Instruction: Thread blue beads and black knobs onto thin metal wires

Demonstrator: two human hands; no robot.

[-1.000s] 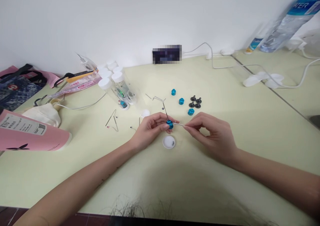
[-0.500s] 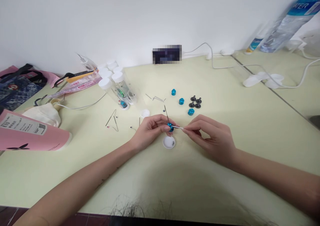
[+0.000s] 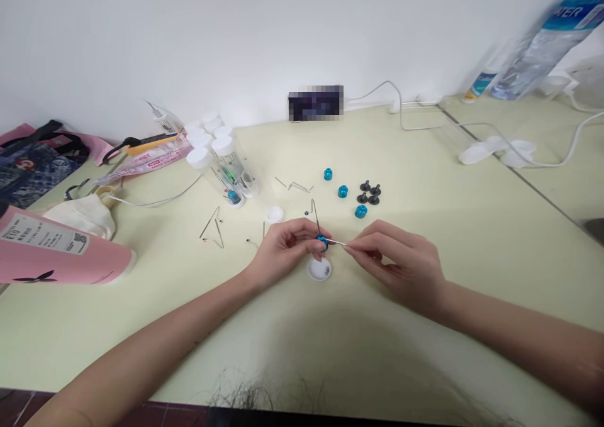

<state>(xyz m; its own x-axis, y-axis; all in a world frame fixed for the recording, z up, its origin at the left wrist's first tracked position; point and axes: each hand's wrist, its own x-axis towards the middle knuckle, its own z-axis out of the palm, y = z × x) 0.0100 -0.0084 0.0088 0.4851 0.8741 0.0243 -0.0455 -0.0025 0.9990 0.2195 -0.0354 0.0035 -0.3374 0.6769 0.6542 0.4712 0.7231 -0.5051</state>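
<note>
My left hand (image 3: 287, 246) is closed, pinching a small blue metal hub (image 3: 321, 241) between thumb and fingers. A thin bent metal rod (image 3: 315, 216) stands up out of the hub, with a small dark bead at its hooked end. My right hand (image 3: 401, 254) is closed on a slim silver hex key (image 3: 336, 242), whose tip meets the side of the hub. Just below the hub lies a round white cap (image 3: 319, 270) with something small and dark inside. Three more blue hubs (image 3: 342, 192) stand beyond my hands, beside several black flanged pieces (image 3: 369, 192).
Bent wires (image 3: 295, 186) and a second white cap (image 3: 274, 214) lie past my left hand. Clear tubes with white lids (image 3: 223, 145) stand farther left, near a pink cup (image 3: 66, 244). A phone-like pixelated object (image 3: 316, 103) leans on the wall. A white cable (image 3: 453, 125) crosses the right side.
The bent rod in the hub has turned slightly, its beaded end swinging a little left. Both hands stay almost where they were.
</note>
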